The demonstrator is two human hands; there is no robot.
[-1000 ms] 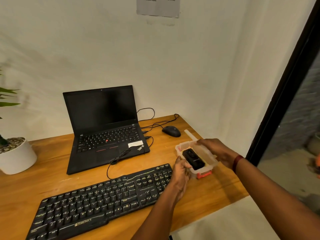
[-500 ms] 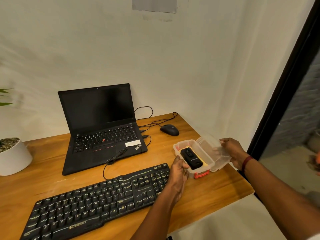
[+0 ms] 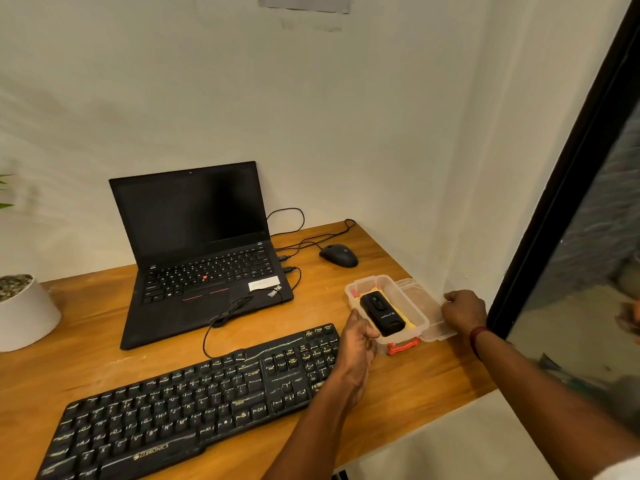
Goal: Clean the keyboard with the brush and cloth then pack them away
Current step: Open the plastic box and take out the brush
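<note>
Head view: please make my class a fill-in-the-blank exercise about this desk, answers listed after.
The black brush lies on a ____ cloth inside the box.
The right hand holds the box's ____.
The left hand steadies the box beside the ____.
Answers: yellow; lid; keyboard.

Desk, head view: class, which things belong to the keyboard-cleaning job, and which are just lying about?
Job: keyboard; clear box, gripped by the left hand; lid, held by the right hand; black brush and yellow cloth inside the box.
Lying about: laptop; mouse; white plant pot.
</note>
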